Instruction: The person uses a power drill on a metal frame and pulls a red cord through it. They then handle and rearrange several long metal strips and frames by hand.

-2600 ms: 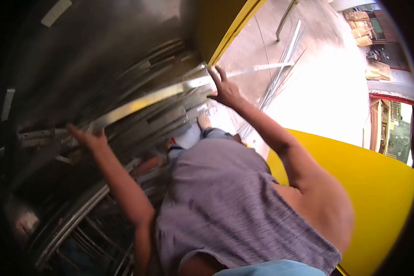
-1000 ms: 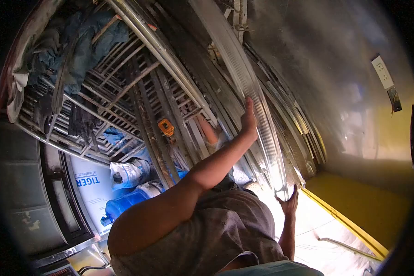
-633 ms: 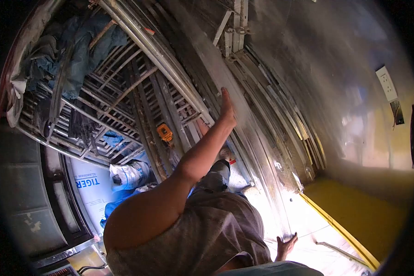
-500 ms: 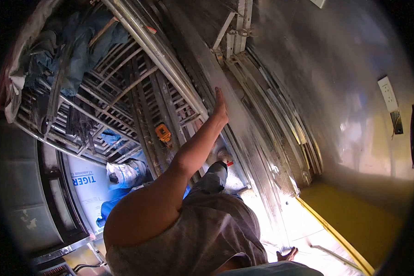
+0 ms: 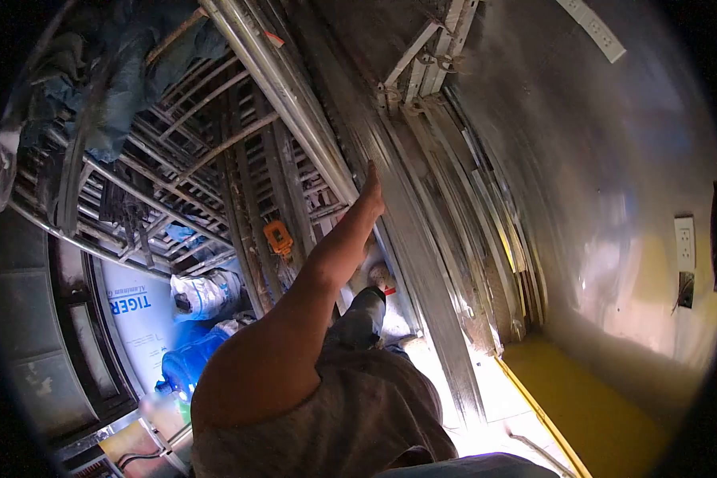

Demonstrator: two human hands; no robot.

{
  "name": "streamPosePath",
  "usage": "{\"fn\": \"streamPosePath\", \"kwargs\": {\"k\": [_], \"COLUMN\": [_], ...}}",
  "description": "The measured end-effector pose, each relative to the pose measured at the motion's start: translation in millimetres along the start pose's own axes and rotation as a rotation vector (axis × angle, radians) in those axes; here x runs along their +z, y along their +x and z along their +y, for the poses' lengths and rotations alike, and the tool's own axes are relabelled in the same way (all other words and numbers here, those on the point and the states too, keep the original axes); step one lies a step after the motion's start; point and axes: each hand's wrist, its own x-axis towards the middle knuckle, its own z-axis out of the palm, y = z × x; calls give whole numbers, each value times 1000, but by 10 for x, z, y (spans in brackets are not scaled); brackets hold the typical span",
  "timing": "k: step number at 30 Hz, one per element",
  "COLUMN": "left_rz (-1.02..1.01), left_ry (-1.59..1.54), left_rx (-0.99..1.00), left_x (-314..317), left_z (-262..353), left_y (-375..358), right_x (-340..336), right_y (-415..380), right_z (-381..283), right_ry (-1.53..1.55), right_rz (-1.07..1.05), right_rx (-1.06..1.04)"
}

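1. A long metal strip (image 5: 422,263), flat, pale and dully shiny, leans upright against a stack of similar lengths along the wall; its foot rests on the bright floor near the yellow sill (image 5: 534,398).
2. The left hand (image 5: 372,191) is raised at the end of a stretched bare arm, fingers straight and together, laid flat against the strip's left edge. It presses rather than wraps; no fingers close round the metal.
3. The right hand is out of view, so its state cannot be told.
4. Just left of the strip stands a thicker bundle of round, ribbed bars (image 5: 287,88), grey and glossy, running up to the top edge of the view.
5. Right of the strip, more thin profiles (image 5: 486,231) fan against the smooth grey wall (image 5: 605,159), some with yellowish edges.
6. Near the top, short bracketed rails (image 5: 422,60) cross the stack at an angle.
7. Further left is a welded grille (image 5: 183,159) of thin dark bars, with blue-grey cloth (image 5: 111,88) heaped on it.
8. A small orange tool (image 5: 278,237) hangs among the bars beside the forearm.
9. Low on the left sit a white printed sack (image 5: 135,319), a crumpled white bag (image 5: 203,295) and a blue container (image 5: 187,362).
10. A white socket plate (image 5: 684,243) sits on the wall at the right edge.
11. The person's grey, soft-knit shirt (image 5: 350,422) fills the bottom.
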Motion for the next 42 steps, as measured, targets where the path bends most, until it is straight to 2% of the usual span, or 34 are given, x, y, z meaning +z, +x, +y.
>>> {"fn": "streamPosePath", "kwargs": {"k": [2, 4, 5, 7, 9, 10, 11, 12, 13, 14, 15, 17, 20, 22, 23, 24, 26, 27, 29, 30, 31, 32, 33, 35, 37, 39, 40, 41, 42], "left_rz": [15, -108, -138, -112, -48, 288, 360, 443, 534, 501, 483, 436, 502, 426, 341, 249, 249, 253, 245, 255, 220, 198, 179, 179, 198, 145, 108, 67, 80], "left_ry": [70, 7, -93, -211, -233, -83, 14, 118, 223, 243, 409, 410, 561, 619, 633, 641, 551, 461, 560, 564, 702, 755, 767, 336, 240, 198, 204, 206, 204], "left_rx": [72, 93, 118, 222, 287, 322, 405, 483, 552, 469, 464, 246, 211, 288, 96, -92, -64, -48, -88, -147, 4, -81, 112, 73, -99, -197, -293, -382, -414], "left_x": [-5, -255, -442, -472, -405, -402, -515, -617, -721, -688, -853, -1162, -1402, -1958, -2052, -2097, -2171, -2220, -2353, -2386, -2250, -2382, -2232, -2210, -1975, -1930, -1922, -1890, -1822], "left_z": [164, 311, 374, 874, 1305, 1427, 1286, 1155, 1023, 707, 257, -809, -1681, -2827, -2915, -2906, -2899, -2919, -2984, -2990, -2621, -2827, -2514, -2812, -2514, -2647, -2700, -2721, -2729], "left_y": [66, 590, 1113, 1218, 1149, 1179, 1245, 1286, 1331, 995, 1044, 1019, 311, 332, 116, -91, -259, -322, -196, -150, -201, -34, -81, 106, 4, 25, 21, 30, 22], "right_x": [-76, -170, -227, -458, -345, -604, -721, -751, -704, -667, -646, -983, -1335, -1452, -1375, -1301, -1270, -1189, -969, -809, -647, -537, -582, -306, -252, 6, -101, 55, 174], "right_y": [87, 229, 329, 578, 1279, 1254, 1499, 1884, 2314, 2738, 3067, 3485, 3639, 3620, 3615, 3611, 3479, 3414, 3342, 3415, 3538, 3557, 3483, 3607, 3531, 3651, 3615, 3645, 3637], "right_z": [-203, -447, -591, -1134, -1475, -2501, -3206, -3859, -4532, -5211, -5795, -6911, -7751, -7975, -7998, -7983, -8026, -8108, -8224, -8255, -8290, -8296, -8283, -8300, -8182, -8005, -7854, -7654, -7429], "right_ry": [29, 86, 144, 406, 291, 132, 188, 259, 106, -45, 55, 263, 426, 437, 432, 352, 317, 317, 148, 116, 81, 72, 136, 276, 342, 404, 417, 472, 449], "right_rz": [-11, -10, 24, 235, -234, 8, 115, 58, 0, -54, 131, 11, 55, 122, 113, 16, -119, -128, 18, -37, -101, -109, -72, -90, 107, 221, 63, 140, 97], "right_rx": [-46, -129, -212, -453, -578, -283, -404, -475, -494, -523, -661, -686, -753, -734, -724, -707, -713, -702, -694, -724, -749, -736, -751, -654, -678, -595, -498, -509, -462]}}
